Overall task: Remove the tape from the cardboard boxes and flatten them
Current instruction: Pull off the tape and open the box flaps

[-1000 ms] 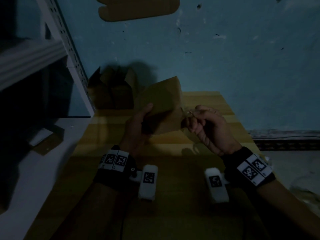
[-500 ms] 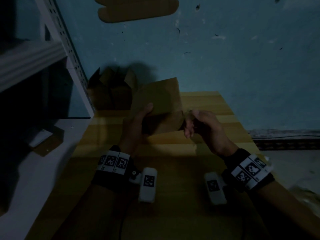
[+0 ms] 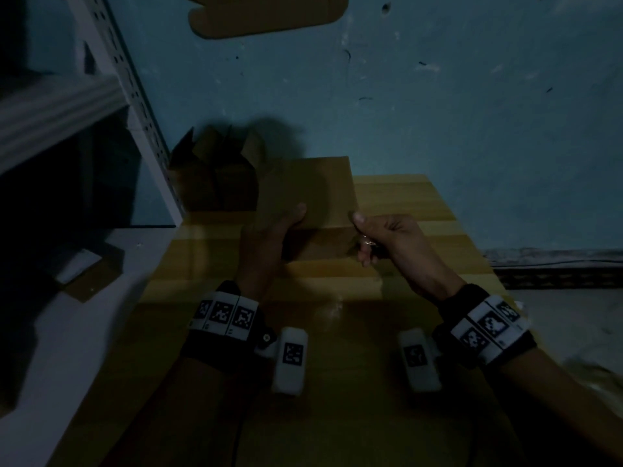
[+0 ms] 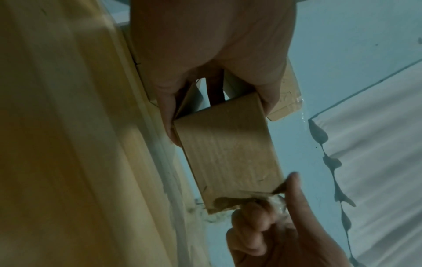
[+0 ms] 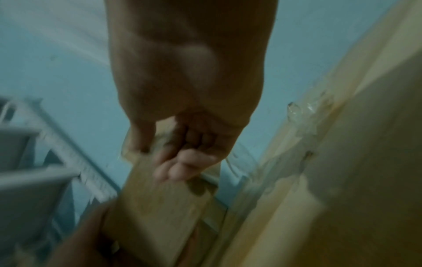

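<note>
Head view: two boxes; left hand grips one box, right hand pinches tape.

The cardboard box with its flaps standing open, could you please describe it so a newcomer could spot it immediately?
Find the blue wall behind the wooden table. At the table's far left corner, beside the white slotted shelf upright, sits the open cardboard box. Unlike the held box, no hand touches it and its flaps point upward.
</note>
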